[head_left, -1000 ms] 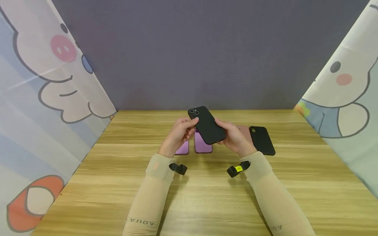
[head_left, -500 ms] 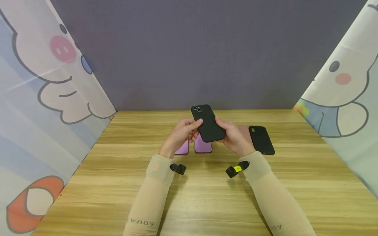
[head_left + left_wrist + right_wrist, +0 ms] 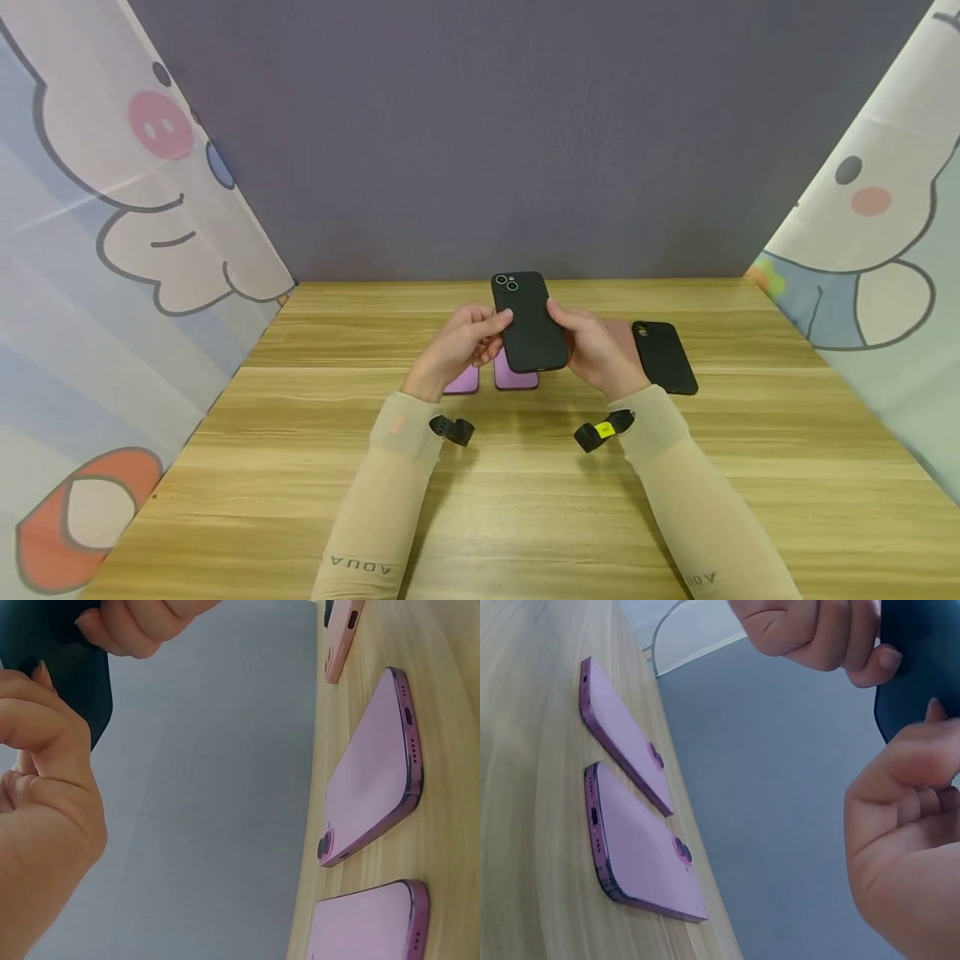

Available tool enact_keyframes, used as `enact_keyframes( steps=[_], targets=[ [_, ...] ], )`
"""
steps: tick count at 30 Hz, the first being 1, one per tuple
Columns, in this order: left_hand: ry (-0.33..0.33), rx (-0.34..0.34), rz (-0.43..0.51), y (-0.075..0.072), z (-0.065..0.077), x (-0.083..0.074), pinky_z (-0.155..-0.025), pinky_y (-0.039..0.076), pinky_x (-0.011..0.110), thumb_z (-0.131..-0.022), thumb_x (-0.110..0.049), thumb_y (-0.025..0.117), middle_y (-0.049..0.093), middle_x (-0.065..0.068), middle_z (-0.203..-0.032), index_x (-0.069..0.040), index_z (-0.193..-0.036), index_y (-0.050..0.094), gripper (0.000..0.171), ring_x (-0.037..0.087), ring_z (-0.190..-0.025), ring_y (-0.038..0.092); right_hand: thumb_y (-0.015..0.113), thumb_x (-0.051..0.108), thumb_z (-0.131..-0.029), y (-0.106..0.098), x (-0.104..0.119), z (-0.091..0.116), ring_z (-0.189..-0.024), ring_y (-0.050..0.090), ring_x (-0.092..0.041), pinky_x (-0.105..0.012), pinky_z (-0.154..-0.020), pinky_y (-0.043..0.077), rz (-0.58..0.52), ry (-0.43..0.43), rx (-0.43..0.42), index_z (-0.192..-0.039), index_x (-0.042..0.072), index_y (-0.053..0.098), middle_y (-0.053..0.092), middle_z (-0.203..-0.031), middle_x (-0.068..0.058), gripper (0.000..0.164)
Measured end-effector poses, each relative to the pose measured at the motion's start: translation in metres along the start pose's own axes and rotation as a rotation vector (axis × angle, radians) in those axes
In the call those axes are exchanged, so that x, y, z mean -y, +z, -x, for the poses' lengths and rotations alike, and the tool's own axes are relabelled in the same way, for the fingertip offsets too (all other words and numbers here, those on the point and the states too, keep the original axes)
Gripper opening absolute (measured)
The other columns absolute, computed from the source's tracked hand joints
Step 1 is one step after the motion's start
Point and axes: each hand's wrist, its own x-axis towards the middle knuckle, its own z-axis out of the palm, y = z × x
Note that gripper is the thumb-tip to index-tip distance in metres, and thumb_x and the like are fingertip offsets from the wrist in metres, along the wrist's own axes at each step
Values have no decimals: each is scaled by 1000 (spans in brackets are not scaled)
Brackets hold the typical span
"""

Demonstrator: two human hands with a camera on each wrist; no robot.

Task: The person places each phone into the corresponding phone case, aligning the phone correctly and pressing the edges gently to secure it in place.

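Over the wooden bench (image 3: 517,517), left hand (image 3: 456,346) and right hand (image 3: 597,350) grip a seemingly cased matte-black oblong phone (image 3: 534,329); flat lilac phones (image 3: 641,847) lie bare.

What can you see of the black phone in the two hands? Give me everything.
The black phone has a plain, matt-looking back with rounded corners and two ringed camera lenses set diagonally near the upper left corner in the head view. The black may be a fitted case. It is held up off the table, back toward the head camera, its top leaning slightly left. The left hand grips its left edge, thumb on the back; the right hand grips the right edge.
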Motion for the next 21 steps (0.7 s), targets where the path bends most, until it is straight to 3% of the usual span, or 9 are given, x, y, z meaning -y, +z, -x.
enact_keyframes(
  steps=[4, 14, 21],
  targets=[
    [-4, 9, 10, -1, 1, 0, -40, 23, 27, -95, -32, 58, 45, 1, -49, -6, -65, 47, 41, 11, -41, 36, 44, 31, -101, 2, 1, 1, -69, 66, -12, -25, -63, 55, 6, -13, 5, -93, 11, 74, 68, -83, 0, 37],
    [-23, 33, 7, 0, 0, 2, -39, 25, 23, -95, -31, 57, 44, 0, -48, -7, -63, 45, 42, 11, -40, 35, 49, 42, -97, 1, 1, -2, -80, 63, -13, -26, -69, 53, 63, 10, -55, -108, 13, 68, 63, -97, 0, 36],
    [-51, 86, -59, 3, 0, 1, -41, 25, 26, -95, -32, 57, 46, 2, -51, -7, -67, 50, 39, 13, -43, 35, 49, 41, -98, -4, 1, -4, -72, 61, -12, -24, -64, 53, 64, -10, -167, -99, 14, 69, 63, -85, 1, 33]
  ],
)
